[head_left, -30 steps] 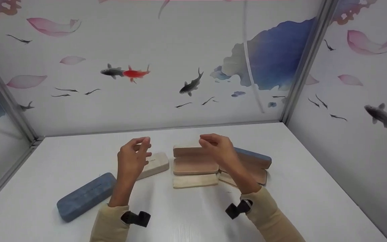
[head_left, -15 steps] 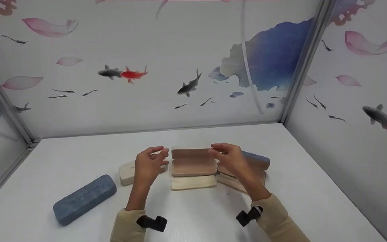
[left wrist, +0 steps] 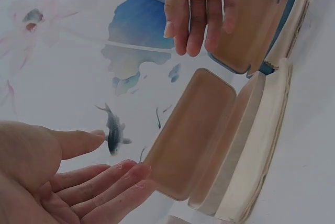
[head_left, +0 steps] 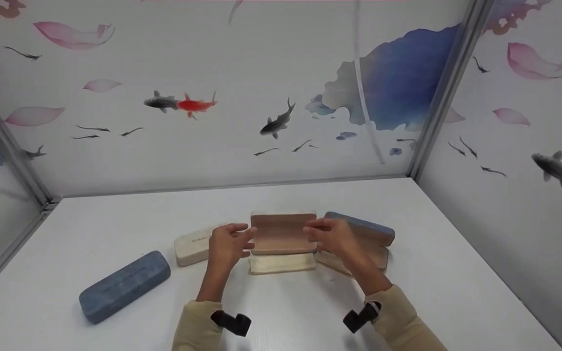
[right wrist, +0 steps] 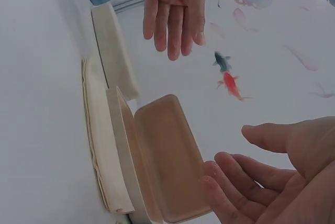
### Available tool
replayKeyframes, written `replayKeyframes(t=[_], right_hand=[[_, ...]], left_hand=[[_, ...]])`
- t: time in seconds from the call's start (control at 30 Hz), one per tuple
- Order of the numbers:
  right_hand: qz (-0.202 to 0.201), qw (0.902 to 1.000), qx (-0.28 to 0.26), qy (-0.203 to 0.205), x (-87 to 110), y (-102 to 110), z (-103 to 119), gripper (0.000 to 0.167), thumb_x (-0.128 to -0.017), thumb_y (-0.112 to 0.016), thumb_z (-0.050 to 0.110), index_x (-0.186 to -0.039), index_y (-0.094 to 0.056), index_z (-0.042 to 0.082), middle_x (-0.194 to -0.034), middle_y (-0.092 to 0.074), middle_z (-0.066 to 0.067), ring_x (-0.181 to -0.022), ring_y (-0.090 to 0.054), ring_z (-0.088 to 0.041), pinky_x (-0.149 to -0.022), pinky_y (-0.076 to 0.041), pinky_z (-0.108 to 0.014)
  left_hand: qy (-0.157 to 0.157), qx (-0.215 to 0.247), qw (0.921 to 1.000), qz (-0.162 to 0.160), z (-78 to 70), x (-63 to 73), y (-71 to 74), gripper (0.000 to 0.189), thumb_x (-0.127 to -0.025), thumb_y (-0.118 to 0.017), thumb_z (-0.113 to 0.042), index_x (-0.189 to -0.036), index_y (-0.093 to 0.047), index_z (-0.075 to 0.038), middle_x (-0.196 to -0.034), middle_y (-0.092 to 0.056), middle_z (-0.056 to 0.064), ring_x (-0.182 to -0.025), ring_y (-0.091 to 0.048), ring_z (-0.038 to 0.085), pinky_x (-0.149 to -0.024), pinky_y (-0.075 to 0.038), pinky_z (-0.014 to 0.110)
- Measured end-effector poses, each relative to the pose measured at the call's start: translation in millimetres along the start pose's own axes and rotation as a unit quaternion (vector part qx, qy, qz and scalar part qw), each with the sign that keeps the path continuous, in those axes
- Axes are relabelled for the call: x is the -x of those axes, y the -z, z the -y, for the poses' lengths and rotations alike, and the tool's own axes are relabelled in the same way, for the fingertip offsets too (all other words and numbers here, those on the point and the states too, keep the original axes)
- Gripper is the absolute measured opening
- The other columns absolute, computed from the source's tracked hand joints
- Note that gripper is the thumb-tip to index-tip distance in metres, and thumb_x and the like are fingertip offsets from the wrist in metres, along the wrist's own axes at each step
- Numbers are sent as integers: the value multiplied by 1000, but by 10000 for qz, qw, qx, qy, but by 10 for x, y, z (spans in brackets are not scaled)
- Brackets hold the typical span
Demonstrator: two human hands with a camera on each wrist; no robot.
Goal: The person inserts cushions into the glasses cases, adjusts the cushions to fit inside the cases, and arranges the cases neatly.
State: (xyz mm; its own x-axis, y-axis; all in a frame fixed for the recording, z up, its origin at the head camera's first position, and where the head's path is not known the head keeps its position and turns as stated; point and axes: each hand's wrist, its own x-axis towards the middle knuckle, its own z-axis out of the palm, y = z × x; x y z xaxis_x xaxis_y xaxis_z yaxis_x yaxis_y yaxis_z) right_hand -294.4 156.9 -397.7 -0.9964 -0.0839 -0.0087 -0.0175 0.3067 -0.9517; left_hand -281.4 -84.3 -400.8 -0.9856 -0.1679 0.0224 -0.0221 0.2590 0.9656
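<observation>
An open cream glasses case with a tan lining stands between my two hands, its lid raised. My left hand is at the case's left side, fingers loosely bent, and in the left wrist view the fingertips lie right at the lid's corner. At the right side is my right hand, with its fingertips by the lid's edge in the right wrist view. Neither hand grips anything. A folded cream cloth lies just in front of the case.
An open blue glasses case stands to the right, partly hidden by the right hand, with another cream cloth before it. On the left lie a closed cream case and a closed blue case. Printed panels wall the white table.
My left hand has moved right and nearer, from over the closed cream case to the open one. The right hand has shifted slightly right and nearer. More of the lid's tan inside shows.
</observation>
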Motion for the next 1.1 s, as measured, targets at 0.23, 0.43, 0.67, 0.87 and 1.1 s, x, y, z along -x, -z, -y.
replayKeyframes(t=[0.23,0.43,0.67,0.87,1.1], right_hand=[[6,9991,431,39,17,-105,-96,28,-94,-69,14,-116,-70,-4,-100,-73,-16,-86,-71,-27,-69,-60,-34],[89,9974,648,-309,17,-115,-204,26,-93,-70,12,-113,-70,-4,-96,-72,-15,-76,-66,-21,-61,-58,-31],[73,9920,1160,-489,-2,-92,-279,25,-90,-74,14,-110,-71,-2,-84,-68,-8,-68,-64,-17,-55,-57,-29],[183,9878,1464,-492,-7,-88,-305,10,-88,-76,14,-86,-73,4,-76,-67,-10,-60,-65,-18,-53,-57,-30],[252,9816,1707,-814,-34,-132,-341,13,-86,-78,13,-90,-70,3,-81,-67,-8,-66,-67,-18,-58,-60,-31]], left_hand=[[275,-475,9984,120,141,-62,-68,31,-93,-72,-16,-115,-70,6,-98,-76,18,-77,-73,20,-62,-59,28],[385,-817,9955,298,209,-42,-12,25,-92,-71,-15,-104,-72,7,-90,-75,16,-70,-72,18,-59,-58,27],[614,-1136,9895,652,292,-68,-9,21,-89,-73,-14,-95,-73,6,-75,-71,15,-61,-63,15,-55,-56,27],[701,-1214,9876,703,323,-66,-9,29,-87,-75,-8,-104,-68,13,-75,-72,19,-57,-65,14,-54,-57,27],[730,-1243,9867,756,374,-27,-47,17,-85,-76,-4,-93,-66,7,-72,-70,12,-60,-64,14,-52,-54,26]])
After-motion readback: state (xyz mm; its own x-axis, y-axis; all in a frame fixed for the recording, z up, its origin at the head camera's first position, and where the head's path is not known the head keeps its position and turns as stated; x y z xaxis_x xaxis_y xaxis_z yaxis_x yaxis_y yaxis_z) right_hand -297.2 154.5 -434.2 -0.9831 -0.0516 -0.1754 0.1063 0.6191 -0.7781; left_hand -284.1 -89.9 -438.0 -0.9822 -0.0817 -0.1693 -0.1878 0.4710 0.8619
